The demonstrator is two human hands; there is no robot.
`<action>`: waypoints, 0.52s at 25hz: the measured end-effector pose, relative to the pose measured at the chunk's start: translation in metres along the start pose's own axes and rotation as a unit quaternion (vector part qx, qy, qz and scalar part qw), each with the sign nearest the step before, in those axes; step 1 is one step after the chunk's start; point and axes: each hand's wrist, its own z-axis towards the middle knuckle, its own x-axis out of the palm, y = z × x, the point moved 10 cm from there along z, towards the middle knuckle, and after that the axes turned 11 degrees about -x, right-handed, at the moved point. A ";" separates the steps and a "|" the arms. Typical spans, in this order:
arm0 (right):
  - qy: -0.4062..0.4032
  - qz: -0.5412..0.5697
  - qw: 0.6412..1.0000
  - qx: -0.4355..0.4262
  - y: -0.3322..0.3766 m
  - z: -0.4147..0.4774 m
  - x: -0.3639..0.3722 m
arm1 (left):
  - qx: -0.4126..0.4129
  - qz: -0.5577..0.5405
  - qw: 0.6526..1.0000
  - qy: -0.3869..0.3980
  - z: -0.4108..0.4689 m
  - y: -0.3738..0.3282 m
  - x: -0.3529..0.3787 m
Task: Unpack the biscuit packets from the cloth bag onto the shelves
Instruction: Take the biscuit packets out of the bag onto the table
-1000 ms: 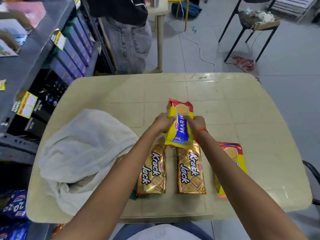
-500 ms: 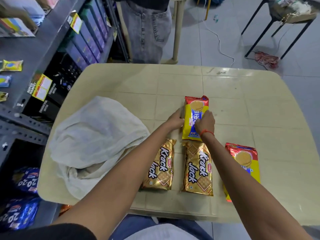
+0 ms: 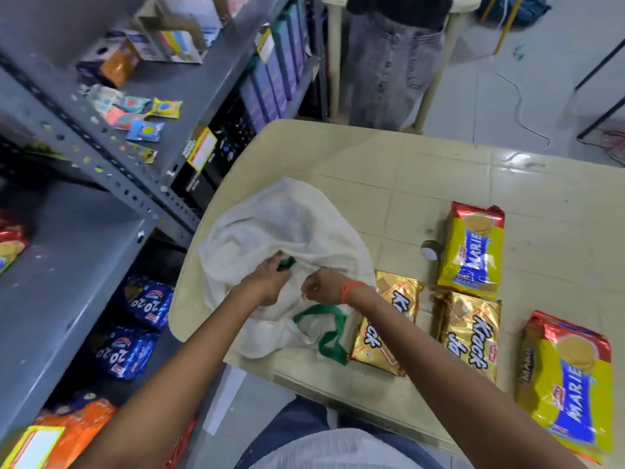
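Observation:
A white cloth bag [image 3: 270, 225] with green handles [image 3: 329, 330] lies on the left part of the beige table [image 3: 389, 164]. My left hand [image 3: 267, 280] grips one green handle at the bag's mouth. My right hand [image 3: 321, 286], with an orange thread on the wrist, pinches the cloth edge beside it. Two gold Krack Jack packets [image 3: 392, 319] [image 3: 470, 333] lie flat to the right of the bag. One yellow Marie packet [image 3: 473, 245] lies beyond them, another [image 3: 568, 380] at the near right. Grey metal shelves [image 3: 101, 137] stand on the left.
The shelves hold small sachets [image 3: 142, 113], boxes [image 3: 274, 72] and blue 20-20 packets [image 3: 148, 302]. A small round lid-like object [image 3: 430, 249] sits beside the far Marie packet. A person in grey jeans [image 3: 389, 62] stands beyond the table. A cable [image 3: 521, 106] lies on the floor.
Both hands let go of the Marie packet, which now lies on the table, and moved left to the cloth bag's mouth. My view has swung left toward the shelves.

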 end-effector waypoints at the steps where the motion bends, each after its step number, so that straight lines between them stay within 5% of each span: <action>1: -0.035 -0.094 0.995 0.004 0.002 0.010 -0.001 | -0.021 0.010 0.999 -0.049 0.007 0.015 -0.010; 4: -0.180 -0.193 0.964 0.038 0.001 0.024 -0.024 | -0.085 0.070 0.985 -0.132 0.028 0.059 -0.037; 9: -0.256 -0.257 0.925 0.116 -0.006 0.038 -0.069 | -0.149 0.073 0.958 -0.234 0.046 0.118 -0.082; 13: -0.238 -0.224 0.945 -0.015 0.051 0.069 -0.051 | -0.165 0.011 0.948 -0.273 0.033 0.126 -0.085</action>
